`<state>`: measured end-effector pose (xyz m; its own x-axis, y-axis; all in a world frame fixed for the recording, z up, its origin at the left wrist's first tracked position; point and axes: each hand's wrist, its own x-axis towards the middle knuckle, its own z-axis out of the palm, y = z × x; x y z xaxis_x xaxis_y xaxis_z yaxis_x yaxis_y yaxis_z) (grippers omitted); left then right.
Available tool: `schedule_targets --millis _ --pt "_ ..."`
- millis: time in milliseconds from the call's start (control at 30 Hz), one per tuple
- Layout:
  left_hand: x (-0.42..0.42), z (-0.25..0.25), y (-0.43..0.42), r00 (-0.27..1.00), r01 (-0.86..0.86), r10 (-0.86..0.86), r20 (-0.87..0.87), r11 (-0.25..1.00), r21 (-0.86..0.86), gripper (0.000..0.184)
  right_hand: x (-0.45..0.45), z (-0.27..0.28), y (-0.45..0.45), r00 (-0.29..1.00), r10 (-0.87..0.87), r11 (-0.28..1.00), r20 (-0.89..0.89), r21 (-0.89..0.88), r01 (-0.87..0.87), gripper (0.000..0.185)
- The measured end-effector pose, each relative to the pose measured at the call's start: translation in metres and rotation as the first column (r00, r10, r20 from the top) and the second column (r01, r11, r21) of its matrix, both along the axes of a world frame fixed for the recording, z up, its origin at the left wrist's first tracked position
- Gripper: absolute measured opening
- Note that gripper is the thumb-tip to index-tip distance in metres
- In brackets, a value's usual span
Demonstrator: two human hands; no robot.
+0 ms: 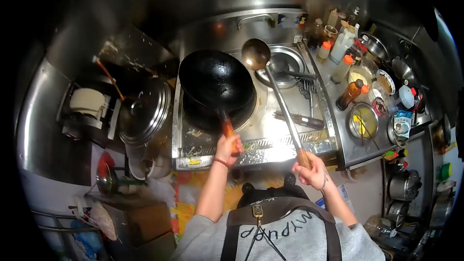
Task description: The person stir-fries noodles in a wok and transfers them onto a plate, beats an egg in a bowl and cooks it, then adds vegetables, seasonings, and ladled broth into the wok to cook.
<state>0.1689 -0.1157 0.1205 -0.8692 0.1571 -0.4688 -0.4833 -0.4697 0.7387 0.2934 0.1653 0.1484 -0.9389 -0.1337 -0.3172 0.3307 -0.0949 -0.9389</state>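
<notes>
head, left fingers (235, 143): gripping wok handle (227, 126)
right fingers (303, 171): gripping ladle handle (302, 155)
wok (212, 78): glossy black, beyond left fingers

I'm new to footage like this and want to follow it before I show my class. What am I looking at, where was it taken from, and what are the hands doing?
There is no robot: these are a person's own bare hands. The single picture comes from a camera worn on the head, looking forward and down, so the person's left is on your left.

The left hand grips the handle of a black wok, tilted on the stove. The right hand holds a long ladle, its bowl raised beside the wok. A bristly brush lies to the right. Beyond it, a counter carries bottles and bowls.
</notes>
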Motion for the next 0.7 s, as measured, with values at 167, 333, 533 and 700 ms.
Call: schedule_targets --millis 167,333,533,700 --pt "0.021 0.004 0.054 0.997 0.046 -0.069 -0.024 0.847 -0.529 0.017 0.015 -0.032 0.067 0.993 -0.106 0.993 -0.05 0.05 0.109 0.021" --pt "0.032 -0.005 0.094 0.995 0.017 -0.079 -0.056 0.71 -0.704 0.023 0.015 -0.01 0.113 0.995 -0.099 0.991 -0.022 0.089 0.101 0.025" --pt "0.034 -0.012 0.108 0.993 -0.039 -0.057 -0.106 0.681 -0.731 0.023 0.024 0.012 0.131 0.995 -0.095 0.973 0.013 0.213 0.09 0.039" --pt "0.035 -0.014 0.1 0.993 -0.045 -0.048 -0.109 0.699 -0.714 0.022 0.034 0.007 0.124 0.911 -0.03 0.746 -0.412 0.597 0.295 0.03"
